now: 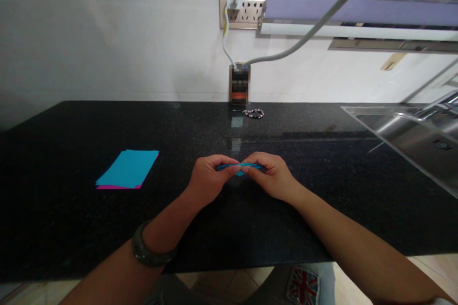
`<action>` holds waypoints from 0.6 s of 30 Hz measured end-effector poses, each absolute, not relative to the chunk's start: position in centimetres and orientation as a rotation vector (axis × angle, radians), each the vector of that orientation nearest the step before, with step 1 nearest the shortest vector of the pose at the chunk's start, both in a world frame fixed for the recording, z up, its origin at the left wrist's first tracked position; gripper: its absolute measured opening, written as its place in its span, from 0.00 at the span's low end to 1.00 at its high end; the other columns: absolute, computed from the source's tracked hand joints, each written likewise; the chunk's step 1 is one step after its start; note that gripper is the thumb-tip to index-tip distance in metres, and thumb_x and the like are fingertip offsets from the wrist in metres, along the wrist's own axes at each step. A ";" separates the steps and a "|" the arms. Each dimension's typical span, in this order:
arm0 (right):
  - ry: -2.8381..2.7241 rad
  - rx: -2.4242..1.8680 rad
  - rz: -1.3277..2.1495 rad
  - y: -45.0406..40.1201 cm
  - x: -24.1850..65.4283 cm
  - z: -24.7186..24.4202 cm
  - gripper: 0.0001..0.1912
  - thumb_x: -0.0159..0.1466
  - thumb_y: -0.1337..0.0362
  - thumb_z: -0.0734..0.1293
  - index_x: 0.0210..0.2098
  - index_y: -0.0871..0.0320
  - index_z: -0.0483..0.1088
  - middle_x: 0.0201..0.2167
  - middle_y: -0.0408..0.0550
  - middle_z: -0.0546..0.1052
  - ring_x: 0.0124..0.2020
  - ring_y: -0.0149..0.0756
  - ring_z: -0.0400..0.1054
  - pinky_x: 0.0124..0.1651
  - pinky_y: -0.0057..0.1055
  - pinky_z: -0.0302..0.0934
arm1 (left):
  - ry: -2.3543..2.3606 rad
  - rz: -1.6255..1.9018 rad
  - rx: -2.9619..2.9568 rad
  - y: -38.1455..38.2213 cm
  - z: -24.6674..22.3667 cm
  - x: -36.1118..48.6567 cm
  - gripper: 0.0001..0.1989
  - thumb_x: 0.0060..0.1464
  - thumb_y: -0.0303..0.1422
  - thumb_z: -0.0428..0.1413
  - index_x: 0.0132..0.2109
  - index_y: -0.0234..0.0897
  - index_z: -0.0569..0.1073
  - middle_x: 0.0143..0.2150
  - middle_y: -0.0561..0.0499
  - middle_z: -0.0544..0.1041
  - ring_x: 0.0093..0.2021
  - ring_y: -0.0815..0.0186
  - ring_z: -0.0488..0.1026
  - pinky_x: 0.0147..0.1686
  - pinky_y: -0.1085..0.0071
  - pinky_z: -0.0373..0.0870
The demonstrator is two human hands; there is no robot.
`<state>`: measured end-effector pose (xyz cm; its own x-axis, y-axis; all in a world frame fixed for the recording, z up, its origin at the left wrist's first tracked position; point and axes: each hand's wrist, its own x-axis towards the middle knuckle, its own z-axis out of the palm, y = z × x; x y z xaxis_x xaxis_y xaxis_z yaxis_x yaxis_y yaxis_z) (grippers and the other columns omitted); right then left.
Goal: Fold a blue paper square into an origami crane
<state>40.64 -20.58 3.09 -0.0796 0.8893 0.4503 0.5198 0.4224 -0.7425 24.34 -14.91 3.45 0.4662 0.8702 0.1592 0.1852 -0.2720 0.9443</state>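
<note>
Clearly, hands [240, 167] meet mid-counter, away from edges.

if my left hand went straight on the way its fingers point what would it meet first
Most likely the right hand: the left hand points across at it, with the blue paper pinched in both. Their fingertips look almost touching, though this view leaves the exact gap unclear.

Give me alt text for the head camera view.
Two hands pinch folded blue paper over a black counter. A stack of blue and pink paper lies to the left, a sink to the right.
</note>
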 end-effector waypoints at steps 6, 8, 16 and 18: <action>-1.686 -1.256 0.596 -20.7 40.6 2.9 0.07 0.59 0.63 0.62 0.31 0.60 0.71 0.26 0.45 0.74 0.28 0.29 0.67 0.31 0.26 0.60 | 0.915 0.859 1.744 -14.9 3.3 24.3 0.09 0.41 0.36 0.59 0.30 0.35 0.76 0.27 0.50 0.77 0.27 0.67 0.71 0.28 0.73 0.66; -1.690 -1.251 0.610 -20.7 40.6 2.9 0.08 0.60 0.63 0.61 0.31 0.60 0.70 0.27 0.46 0.74 0.28 0.30 0.67 0.32 0.27 0.61 | 0.911 0.853 1.735 -14.9 3.3 24.3 0.09 0.41 0.37 0.59 0.30 0.35 0.76 0.27 0.50 0.77 0.27 0.67 0.72 0.28 0.73 0.66; -1.725 -1.228 0.531 -20.5 40.6 2.8 0.09 0.60 0.64 0.60 0.28 0.59 0.69 0.25 0.44 0.72 0.27 0.29 0.66 0.32 0.26 0.59 | 0.914 0.830 1.741 -15.0 3.4 24.4 0.09 0.43 0.37 0.58 0.30 0.35 0.76 0.26 0.50 0.77 0.27 0.67 0.71 0.28 0.73 0.66; -1.740 -1.227 0.506 -20.6 40.5 2.9 0.09 0.60 0.64 0.60 0.28 0.59 0.69 0.25 0.44 0.72 0.27 0.29 0.66 0.32 0.26 0.59 | 0.914 0.830 1.757 -15.0 3.3 24.4 0.09 0.43 0.36 0.58 0.30 0.34 0.76 0.26 0.50 0.76 0.26 0.68 0.71 0.27 0.73 0.66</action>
<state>40.48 -20.57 2.94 -0.0828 0.8926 0.4432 0.5157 0.4189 -0.7473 24.37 -14.98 3.32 0.4892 0.8622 0.1315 0.2141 -0.2648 0.9402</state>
